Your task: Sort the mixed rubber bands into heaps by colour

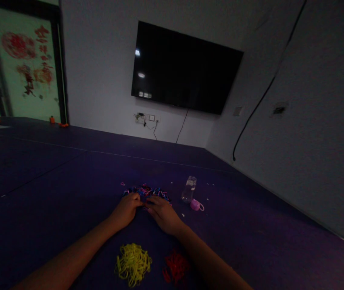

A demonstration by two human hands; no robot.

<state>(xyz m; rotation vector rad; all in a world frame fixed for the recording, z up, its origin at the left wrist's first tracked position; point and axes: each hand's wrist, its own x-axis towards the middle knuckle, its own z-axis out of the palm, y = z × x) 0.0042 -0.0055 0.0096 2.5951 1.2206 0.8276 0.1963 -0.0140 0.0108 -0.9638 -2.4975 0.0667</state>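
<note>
Both hands meet at the near side of a dark pile of mixed blue, pink and black bands [156, 192] on the purple table [69, 193]. My left hand [128, 208] has its fingers curled together at the pile's left part. My right hand [163, 214] lies over the near right part, its fingertips almost touching the left ones. Whatever lies between or under the fingertips is too small and dark to make out. Closer to me sit a heap of yellow bands [133, 264] and, beside my right forearm, a smaller heap of red bands [176, 266].
A clear bottle [189, 189] lies right of the pile, with a pink cap with a loop [196, 205] beside it. Small white scraps are scattered nearby. Orange objects [63, 125] sit at the far left edge. A black screen [186, 68] hangs on the wall.
</note>
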